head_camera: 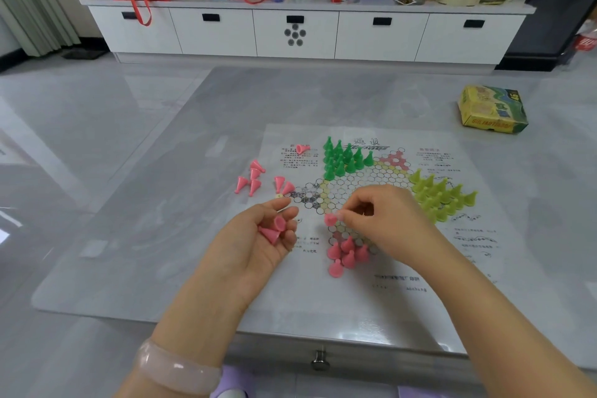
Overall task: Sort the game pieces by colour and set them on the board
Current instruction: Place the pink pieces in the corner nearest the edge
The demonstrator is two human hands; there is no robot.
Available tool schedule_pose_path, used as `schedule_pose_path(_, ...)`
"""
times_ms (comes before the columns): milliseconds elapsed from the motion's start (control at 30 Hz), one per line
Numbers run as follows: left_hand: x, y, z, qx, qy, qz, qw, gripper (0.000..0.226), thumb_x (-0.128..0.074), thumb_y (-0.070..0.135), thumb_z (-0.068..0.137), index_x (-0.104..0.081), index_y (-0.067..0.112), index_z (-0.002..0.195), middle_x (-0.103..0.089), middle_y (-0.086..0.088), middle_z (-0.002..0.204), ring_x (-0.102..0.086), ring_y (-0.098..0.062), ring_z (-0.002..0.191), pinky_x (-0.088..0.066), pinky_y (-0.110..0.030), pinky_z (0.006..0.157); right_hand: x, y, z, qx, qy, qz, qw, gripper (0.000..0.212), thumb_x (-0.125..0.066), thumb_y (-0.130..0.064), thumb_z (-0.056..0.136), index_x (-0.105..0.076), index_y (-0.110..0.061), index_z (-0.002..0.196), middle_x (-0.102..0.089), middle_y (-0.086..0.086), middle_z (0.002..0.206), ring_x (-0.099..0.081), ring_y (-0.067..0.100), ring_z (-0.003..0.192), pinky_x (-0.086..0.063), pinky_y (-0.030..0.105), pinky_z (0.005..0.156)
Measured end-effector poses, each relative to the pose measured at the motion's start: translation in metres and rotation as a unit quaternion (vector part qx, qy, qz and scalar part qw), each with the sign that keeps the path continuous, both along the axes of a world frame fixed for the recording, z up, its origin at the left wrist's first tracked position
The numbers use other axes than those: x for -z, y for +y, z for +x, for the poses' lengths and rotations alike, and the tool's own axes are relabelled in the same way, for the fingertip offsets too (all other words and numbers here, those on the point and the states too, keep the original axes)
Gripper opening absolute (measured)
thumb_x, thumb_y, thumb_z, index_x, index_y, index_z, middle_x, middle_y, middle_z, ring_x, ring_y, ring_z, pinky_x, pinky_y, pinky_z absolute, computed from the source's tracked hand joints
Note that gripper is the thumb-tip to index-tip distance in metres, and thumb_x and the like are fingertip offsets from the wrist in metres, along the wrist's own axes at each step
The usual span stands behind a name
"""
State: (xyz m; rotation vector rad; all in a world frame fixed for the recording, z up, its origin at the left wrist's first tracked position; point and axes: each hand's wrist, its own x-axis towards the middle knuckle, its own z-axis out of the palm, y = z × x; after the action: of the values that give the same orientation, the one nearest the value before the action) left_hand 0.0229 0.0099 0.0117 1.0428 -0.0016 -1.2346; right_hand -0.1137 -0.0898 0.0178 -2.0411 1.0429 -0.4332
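A paper star-shaped board (355,184) lies on the grey table. Dark green pieces (344,157) stand in its upper-left point and yellow-green pieces (442,195) in its right point. Several pink pieces (347,254) stand in the near point. My right hand (381,220) pinches one pink piece (330,220) just above that point. My left hand (265,236) lies palm up to the left of the board and cups two pink pieces (274,229). More pink pieces (255,179) lie loose on the table to the left, and one (302,149) lies on the sheet's upper left.
A yellow and green game box (492,110) sits at the table's far right. A drawer knob (319,362) shows at the table's near edge. Behind, a white sideboard (300,32) carries bags, bottles and a can.
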Motion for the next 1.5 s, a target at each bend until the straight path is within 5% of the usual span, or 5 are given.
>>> schedule_pose_path(300,-0.003,0.001,-0.002,0.01,-0.038,0.004,0.999,0.02,-0.041,-0.004,0.084,-0.059,0.0,0.09,-0.061,-0.008,0.063,-0.053,-0.012,0.043,-0.045,-0.016,0.042,0.001,0.003,0.005,-0.008,0.047,0.049,0.998,0.012,-0.059,-0.007,0.083,-0.065,-0.006,0.073,-0.056,-0.013,0.036,-0.051,-0.003,0.032,-0.034,0.007,0.034)
schedule_pose_path(933,-0.005,0.001,-0.001,-0.001,-0.026,-0.001,1.0,0.019,-0.04,-0.004,0.085,-0.058,-0.002,0.091,-0.059,-0.012,0.072,-0.054,-0.012,0.043,-0.046,-0.016,0.043,0.004,0.007,0.004,-0.045,0.047,0.055,0.996,0.016,-0.056,-0.007,0.084,-0.065,-0.003,0.071,-0.066,-0.008,0.05,-0.06,0.006,0.041,-0.045,0.011,0.044)
schedule_pose_path(1133,-0.005,0.001,-0.002,-0.013,-0.006,-0.013,1.0,0.023,-0.037,-0.013,0.081,-0.057,-0.006,0.09,-0.06,-0.019,0.086,-0.062,-0.023,0.073,-0.056,-0.027,0.063,0.002,0.005,0.001,-0.037,0.032,0.025,0.999,0.016,-0.055,-0.009,0.086,-0.066,-0.006,0.075,-0.064,-0.007,0.049,-0.055,-0.001,0.038,-0.041,0.008,0.04)
schedule_pose_path(1333,-0.003,-0.001,-0.007,0.032,-0.027,-0.052,0.998,0.02,-0.041,-0.014,0.085,-0.056,-0.005,0.093,-0.067,-0.023,0.093,-0.067,-0.028,0.091,-0.058,-0.029,0.073,-0.008,0.013,0.004,-0.06,-0.088,-0.059,0.993,0.014,-0.057,-0.017,0.088,-0.067,-0.023,0.079,-0.063,0.002,0.079,-0.062,0.006,0.055,-0.049,0.016,0.047)
schedule_pose_path(1500,0.002,-0.002,-0.009,0.085,-0.073,-0.07,0.991,0.027,-0.038,-0.012,0.087,-0.058,-0.007,0.105,-0.066,-0.019,0.095,-0.067,-0.022,0.092,-0.057,-0.025,0.076,-0.003,0.018,0.009,-0.153,-0.052,-0.122,0.979,0.026,-0.06,-0.016,0.086,-0.065,-0.027,0.109,-0.054,-0.006,0.096,-0.051,0.003,0.069,-0.043,0.018,0.063)
